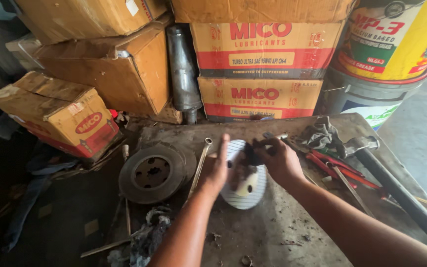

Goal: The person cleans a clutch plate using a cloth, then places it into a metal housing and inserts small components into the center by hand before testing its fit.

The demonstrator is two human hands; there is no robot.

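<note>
My left hand (217,168) holds the left edge of a pale round disc (250,190) with several holes, tilted up off the grimy workbench (263,232). Over the middle of that disc, my right hand (277,159) grips a small dark part (251,154) and presses it to the disc's face. Both hands are blurred by motion. A dark, rusty brake disc (153,173) lies flat just left of my left hand, with a long spanner (199,165) lying between them.
Red-handled pliers (333,165), a hammer (366,146) with a long dark handle and a grey rag (320,132) lie at the right. Cardboard boxes (260,96), a metal silencer pipe (183,69) and large drums (391,44) stand behind. A dirty rag (147,232) lies at the front left.
</note>
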